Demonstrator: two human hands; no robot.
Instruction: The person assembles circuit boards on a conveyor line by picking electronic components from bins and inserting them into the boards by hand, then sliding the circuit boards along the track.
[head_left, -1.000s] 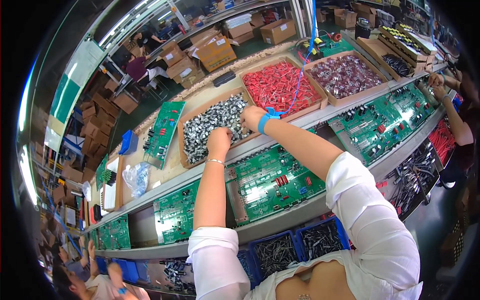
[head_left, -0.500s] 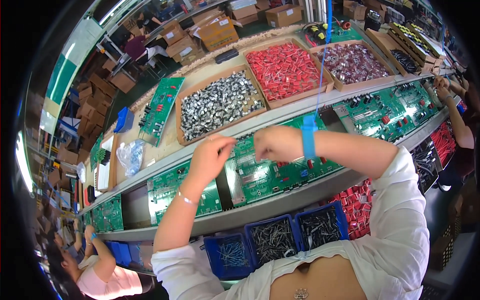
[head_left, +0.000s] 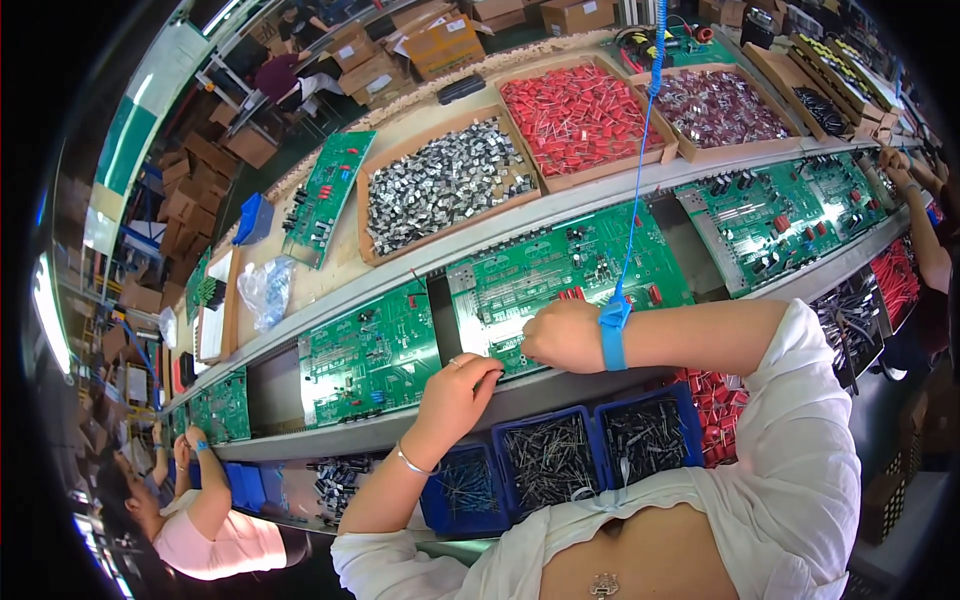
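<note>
Both hands sat low over the conveyor lane — left hand (head_left: pixel 455 395) at the near rail, right hand (head_left: pixel 562 335) over the front edge of the middle circuit board (head_left: pixel 560 275). Boards filled the lane nearly end to end; only narrow dark gaps between them. Blue wrist-strap cord (head_left: pixel 640 150) ran from the right wrist straight up across the board and the tray of red parts (head_left: pixel 575 115) — an obstacle for any reach to the right-hand trays. Path from the left hand up to the tray of grey parts (head_left: pixel 445 185) was open, only the shelf edge to cross. Blue bins (head_left: pixel 550 460) below the rail were unobstructed from above. Another person's forearm (head_left: pixel 925 235) blocked the far right end.
</note>
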